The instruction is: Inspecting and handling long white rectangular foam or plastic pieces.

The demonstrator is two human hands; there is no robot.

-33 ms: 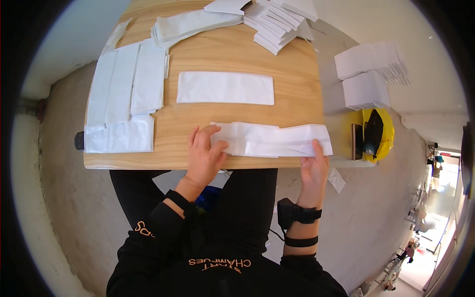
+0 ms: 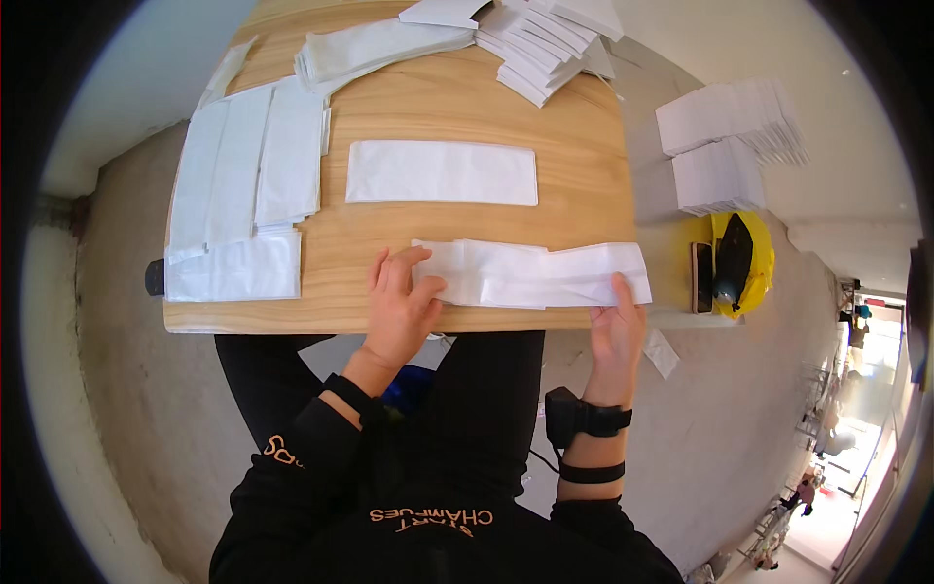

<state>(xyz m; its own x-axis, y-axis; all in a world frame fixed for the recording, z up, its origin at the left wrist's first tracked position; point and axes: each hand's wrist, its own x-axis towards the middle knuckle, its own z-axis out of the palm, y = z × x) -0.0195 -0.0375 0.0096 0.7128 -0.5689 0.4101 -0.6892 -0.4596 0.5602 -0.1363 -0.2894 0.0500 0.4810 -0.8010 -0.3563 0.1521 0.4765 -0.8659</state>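
Note:
Near the table's front edge lies a long translucent white bag (image 2: 462,268), overlapped with a folded white paper piece (image 2: 593,268) that runs on to the right. Which of the two lies inside the other is hard to make out. My right hand (image 2: 616,326) grips the paper's right end, thumb on top and fingers underneath. At the bag's left end is my left hand (image 2: 397,297), fingers curved, thumb and forefinger apart at its edge. Just beyond, a flat white bag (image 2: 443,173) lies alone on the wooden table (image 2: 457,107).
White bags lie in overlapping piles (image 2: 233,165) on the left, with another stack (image 2: 384,49) at the back. Folded white papers (image 2: 540,54) are heaped at the far right. Beyond the right edge stand more paper stacks (image 2: 715,175), a phone (image 2: 701,277) and a yellow bag (image 2: 759,268).

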